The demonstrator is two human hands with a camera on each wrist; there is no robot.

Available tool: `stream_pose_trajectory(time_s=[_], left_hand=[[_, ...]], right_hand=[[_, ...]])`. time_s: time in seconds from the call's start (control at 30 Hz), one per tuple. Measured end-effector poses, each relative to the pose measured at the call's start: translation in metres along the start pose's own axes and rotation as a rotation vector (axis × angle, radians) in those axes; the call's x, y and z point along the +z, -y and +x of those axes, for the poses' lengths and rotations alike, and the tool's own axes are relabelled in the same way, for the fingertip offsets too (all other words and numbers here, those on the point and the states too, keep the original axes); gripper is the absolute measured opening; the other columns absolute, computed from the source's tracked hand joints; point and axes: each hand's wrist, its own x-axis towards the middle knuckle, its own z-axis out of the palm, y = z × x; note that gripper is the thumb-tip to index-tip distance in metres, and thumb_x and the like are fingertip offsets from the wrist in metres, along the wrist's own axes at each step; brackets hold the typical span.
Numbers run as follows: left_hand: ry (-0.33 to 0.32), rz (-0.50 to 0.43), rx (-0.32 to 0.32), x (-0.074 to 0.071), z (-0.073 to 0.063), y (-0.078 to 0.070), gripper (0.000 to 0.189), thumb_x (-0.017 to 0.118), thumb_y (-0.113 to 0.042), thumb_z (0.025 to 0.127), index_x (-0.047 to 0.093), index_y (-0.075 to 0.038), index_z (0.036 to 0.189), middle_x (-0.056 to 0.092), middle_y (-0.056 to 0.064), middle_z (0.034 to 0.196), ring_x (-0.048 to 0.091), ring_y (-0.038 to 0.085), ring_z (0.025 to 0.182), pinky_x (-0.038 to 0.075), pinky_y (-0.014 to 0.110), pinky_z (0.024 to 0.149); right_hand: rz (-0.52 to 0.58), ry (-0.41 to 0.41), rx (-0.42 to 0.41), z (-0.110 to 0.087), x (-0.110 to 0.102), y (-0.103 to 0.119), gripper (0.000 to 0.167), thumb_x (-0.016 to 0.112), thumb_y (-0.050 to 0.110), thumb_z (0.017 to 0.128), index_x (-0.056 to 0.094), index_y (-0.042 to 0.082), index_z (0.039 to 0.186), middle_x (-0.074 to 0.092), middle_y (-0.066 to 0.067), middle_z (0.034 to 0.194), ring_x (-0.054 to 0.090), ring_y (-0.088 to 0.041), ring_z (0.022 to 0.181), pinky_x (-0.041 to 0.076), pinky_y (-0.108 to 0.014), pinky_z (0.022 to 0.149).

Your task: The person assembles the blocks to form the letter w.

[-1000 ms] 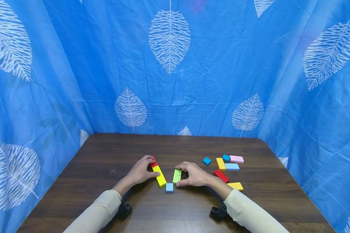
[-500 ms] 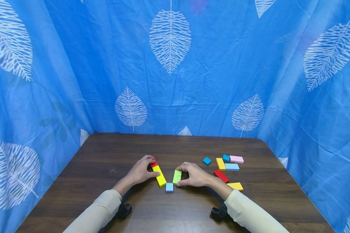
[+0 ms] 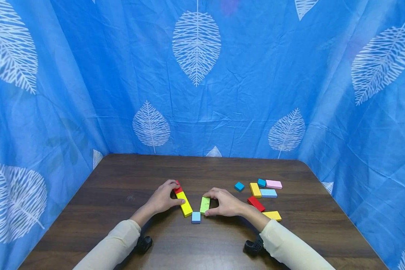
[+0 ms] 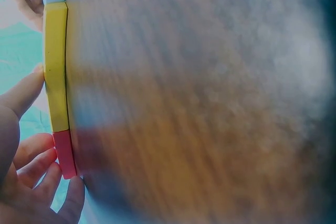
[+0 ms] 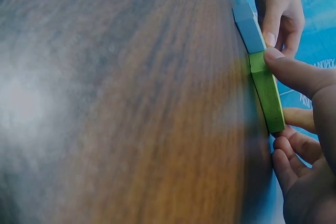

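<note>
In the head view, my left hand (image 3: 162,198) rests at a slanted row made of a red block (image 3: 179,189) and a yellow block (image 3: 185,204). Its thumb touches the yellow block while the fingertips touch the red one. A light green block (image 3: 204,205) lies lengthwise between the thumb and fingers of my right hand (image 3: 224,202), thumb by its near end, fingers by its far end. Between the two near ends sits a small light blue block (image 3: 196,217). In the right wrist view, the green block (image 5: 269,98) meets the light blue block (image 5: 248,27).
Right of my right hand lie several loose blocks, including a red block (image 3: 256,204), a yellow block (image 3: 255,190), a pink block (image 3: 274,184) and a small blue block (image 3: 239,186). The wooden table (image 3: 195,251) is backed by a blue leaf-print curtain (image 3: 222,112).
Both hands stay in nearly the same place. The right hand and the green block have shifted very slightly over the last second; the other blocks look unmoved.
</note>
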Motion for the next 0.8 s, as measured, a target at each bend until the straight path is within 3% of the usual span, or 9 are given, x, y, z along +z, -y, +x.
stream_pose_trajectory(time_s=[0.8], left_hand=[[0.000, 0.005, 0.002, -0.0006, 0.0001, -0.0006, 0.061, 0.089, -0.029, 0.084, 0.066, 0.000, 0.132, 0.055, 0.015, 0.138, 0.057, 0.029, 0.112, 0.053, 0.045, 0.099]], right_hand=[[0.020, 0.012, 0.024, -0.0061, -0.0091, -0.0005, 0.066, 0.082, 0.044, 0.088, 0.063, 0.009, 0.140, 0.062, 0.000, 0.129, 0.057, -0.017, 0.109, 0.052, -0.036, 0.095]])
